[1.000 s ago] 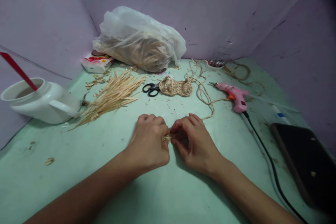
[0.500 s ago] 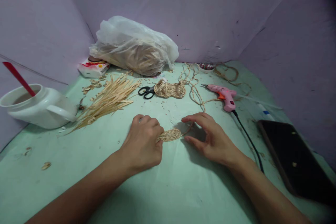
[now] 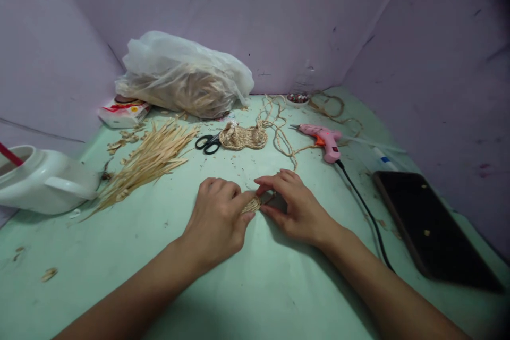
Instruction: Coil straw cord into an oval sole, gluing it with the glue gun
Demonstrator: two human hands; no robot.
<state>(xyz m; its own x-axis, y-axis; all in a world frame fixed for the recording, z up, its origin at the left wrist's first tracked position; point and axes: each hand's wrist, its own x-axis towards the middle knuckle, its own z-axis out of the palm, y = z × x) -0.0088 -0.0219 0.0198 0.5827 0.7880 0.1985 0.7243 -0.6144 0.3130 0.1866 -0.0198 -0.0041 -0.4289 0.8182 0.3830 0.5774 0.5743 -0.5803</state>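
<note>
My left hand [image 3: 218, 218] is closed round a small coiled piece of braided straw cord [image 3: 252, 204], and covers most of it. At the right end of that piece, the thumb and fingertips of my right hand [image 3: 292, 207] pinch its edge, where the cord's tail runs under the palm. Beyond the hands lies a finished-looking sole-shaped woven straw piece [image 3: 243, 138] with raised loops on it. Black-handled scissors [image 3: 207, 144] touch its left end. Loose braided cord [image 3: 283, 141] trails from beside it toward my right hand.
At right lie a pink glue gun [image 3: 325, 139] with a black cable [image 3: 360, 207] and a dark phone [image 3: 432, 228]. Left are dry straw strips [image 3: 149, 162] and a white pitcher [image 3: 48, 180]. Behind stand a plastic bag [image 3: 187, 77], a small box [image 3: 124, 115] and a bead dish [image 3: 298, 99].
My right hand has moved in to the left, and its fingertips now meet the end of the coiled piece. The whole view has shifted slightly to the right.
</note>
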